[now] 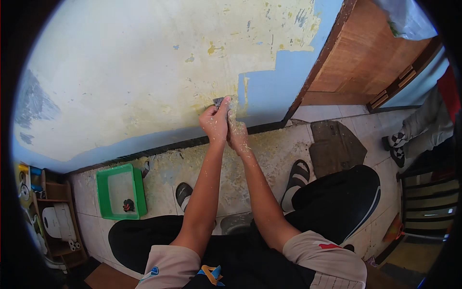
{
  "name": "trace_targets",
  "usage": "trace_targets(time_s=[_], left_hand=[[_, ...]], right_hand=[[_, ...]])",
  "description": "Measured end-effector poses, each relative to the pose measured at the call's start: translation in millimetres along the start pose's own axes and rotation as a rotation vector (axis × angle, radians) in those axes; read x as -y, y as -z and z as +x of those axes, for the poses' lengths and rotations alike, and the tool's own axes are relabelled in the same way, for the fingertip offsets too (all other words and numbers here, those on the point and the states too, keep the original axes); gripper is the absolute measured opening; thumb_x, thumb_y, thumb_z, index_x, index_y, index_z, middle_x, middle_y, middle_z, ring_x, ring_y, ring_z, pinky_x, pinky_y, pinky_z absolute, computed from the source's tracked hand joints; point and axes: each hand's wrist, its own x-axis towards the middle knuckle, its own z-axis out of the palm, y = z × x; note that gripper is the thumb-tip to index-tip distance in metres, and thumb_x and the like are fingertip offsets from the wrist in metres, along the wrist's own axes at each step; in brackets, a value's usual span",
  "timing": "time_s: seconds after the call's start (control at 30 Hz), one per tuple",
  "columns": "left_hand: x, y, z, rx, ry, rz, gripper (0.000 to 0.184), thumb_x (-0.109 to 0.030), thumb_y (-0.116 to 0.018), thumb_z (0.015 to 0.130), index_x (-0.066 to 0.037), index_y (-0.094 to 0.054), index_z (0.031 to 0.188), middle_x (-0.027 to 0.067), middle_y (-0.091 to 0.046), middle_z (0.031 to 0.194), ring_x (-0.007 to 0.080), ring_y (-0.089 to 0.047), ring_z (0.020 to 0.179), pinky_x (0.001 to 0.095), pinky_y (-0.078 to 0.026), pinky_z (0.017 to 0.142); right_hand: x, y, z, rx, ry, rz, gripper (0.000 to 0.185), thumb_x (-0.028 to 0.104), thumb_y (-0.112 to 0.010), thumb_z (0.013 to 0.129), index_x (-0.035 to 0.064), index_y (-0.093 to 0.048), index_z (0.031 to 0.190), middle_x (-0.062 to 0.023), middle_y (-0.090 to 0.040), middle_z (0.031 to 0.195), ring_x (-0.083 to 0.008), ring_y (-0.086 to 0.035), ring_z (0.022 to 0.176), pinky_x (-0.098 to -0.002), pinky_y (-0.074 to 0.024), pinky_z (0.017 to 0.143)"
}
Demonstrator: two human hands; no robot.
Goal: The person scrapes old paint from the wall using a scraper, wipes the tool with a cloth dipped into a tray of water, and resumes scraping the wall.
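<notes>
In the head view, my left hand and my right hand are close together at the wall, both closed around a scraper. Its dark flat blade shows just above my left fingers and meets the wall. My fingers hide the handle. Pale flakes of paint stick to my right hand and both forearms. Around the blade the surface is cream with yellowish patches, and blue paint begins just to the right with a stepped, ragged edge.
Paint flakes cover the floor along the wall's base. A green basin stands left, beside a shelf with appliances. A brown mat lies near my right foot. Right are a wooden door, another person's legs and a dark chair.
</notes>
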Motion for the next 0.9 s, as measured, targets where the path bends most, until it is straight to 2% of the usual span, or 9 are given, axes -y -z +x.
trace_targets(time_s=[0.03,0.1,0.23,0.3,0.43,0.5,0.73,0.8,0.9], left_hand=[[-11.3,-2.3,0.0,-0.001,0.008,0.007,0.047,-0.023,-0.085,0.082,-0.001,-0.054,0.055,-0.0044,-0.046,0.052,0.0044,-0.037,0.052,0.0263,-0.033,0.047],[-38.5,-7.8,3.8,0.011,0.045,-0.113,0.052,-0.023,-0.085,0.083,-0.004,-0.048,0.052,-0.0044,-0.044,0.051,0.0045,-0.036,0.049,0.0260,-0.031,0.044],[-64.0,-15.1,14.2,0.003,-0.036,-0.135,0.051,-0.022,-0.084,0.084,-0.006,-0.048,0.053,-0.0045,-0.045,0.052,0.0032,-0.039,0.048,0.0251,-0.030,0.042],[-64.5,-13.7,9.2,0.012,-0.014,-0.152,0.047,-0.021,-0.084,0.084,-0.005,-0.051,0.055,-0.0047,-0.047,0.053,0.0027,-0.040,0.049,0.0243,-0.031,0.043],[-49.8,-6.7,-9.8,0.114,0.077,-0.188,0.037,-0.021,-0.083,0.084,-0.005,-0.058,0.061,-0.0050,-0.052,0.059,0.0020,-0.044,0.052,0.0219,-0.036,0.046],[-8.6,2.0,-12.9,0.145,0.162,-0.171,0.036,-0.022,-0.083,0.085,-0.006,-0.059,0.063,-0.0049,-0.054,0.060,0.0023,-0.046,0.054,0.0217,-0.038,0.047],[51.2,19.2,-26.4,0.180,0.395,-0.090,0.036,-0.028,-0.083,0.084,-0.007,-0.061,0.065,-0.0035,-0.056,0.065,0.0050,-0.051,0.057,0.0232,-0.046,0.052],[61.1,19.0,-27.4,0.187,0.396,-0.056,0.037,-0.028,-0.083,0.084,-0.006,-0.061,0.065,-0.0032,-0.057,0.065,0.0052,-0.052,0.057,0.0236,-0.047,0.052],[66.7,15.9,-29.2,0.188,0.409,-0.045,0.037,-0.027,-0.083,0.084,-0.005,-0.062,0.065,-0.0025,-0.058,0.065,0.0057,-0.053,0.057,0.0241,-0.048,0.053]], right_hand=[[8.7,0.3,0.0,0.000,-0.011,0.001,0.066,0.060,-0.052,0.098,0.0017,-0.056,0.066,-0.0052,-0.051,0.053,-0.0165,-0.048,0.046,-0.0367,-0.0369,0.046],[33.1,0.3,1.7,0.095,0.174,0.167,0.048,0.051,-0.057,0.100,0.0119,-0.057,0.073,0.0056,-0.043,0.053,-0.0072,-0.036,0.042,-0.0270,-0.0237,0.039],[69.0,-1.0,-6.8,0.129,0.128,0.195,0.046,0.048,-0.056,0.101,0.0126,-0.056,0.072,0.0055,-0.044,0.053,-0.0063,-0.036,0.043,-0.0264,-0.0239,0.039],[59.5,-3.0,-1.4,0.092,0.180,0.133,0.051,0.053,-0.055,0.099,0.0082,-0.055,0.074,0.0020,-0.047,0.055,-0.0096,-0.043,0.046,-0.0289,-0.0329,0.043],[31.9,15.9,-3.4,0.133,0.088,0.113,0.053,0.055,-0.056,0.098,0.0091,-0.054,0.072,0.0025,-0.045,0.054,-0.0096,-0.041,0.043,-0.0292,-0.0309,0.041],[-6.2,24.9,6.7,0.168,0.007,0.153,0.053,0.054,-0.057,0.098,0.0092,-0.053,0.070,0.0028,-0.044,0.053,-0.0099,-0.040,0.042,-0.0294,-0.0302,0.041],[-84.8,35.3,26.4,0.124,-0.029,0.115,0.052,0.050,-0.058,0.098,0.0050,-0.056,0.073,-0.0004,-0.047,0.053,-0.0116,-0.040,0.044,-0.0323,-0.0305,0.043],[-104.1,34.9,34.3,0.046,0.218,-0.006,0.045,0.041,-0.057,0.101,-0.0001,-0.062,0.084,-0.0053,-0.050,0.055,-0.0173,-0.043,0.047,-0.0366,-0.0350,0.047],[-113.4,35.3,37.0,0.009,0.178,-0.028,0.034,0.031,-0.053,0.103,-0.0015,-0.063,0.098,-0.0106,-0.054,0.061,-0.0236,-0.046,0.053,-0.0396,-0.0410,0.054]])
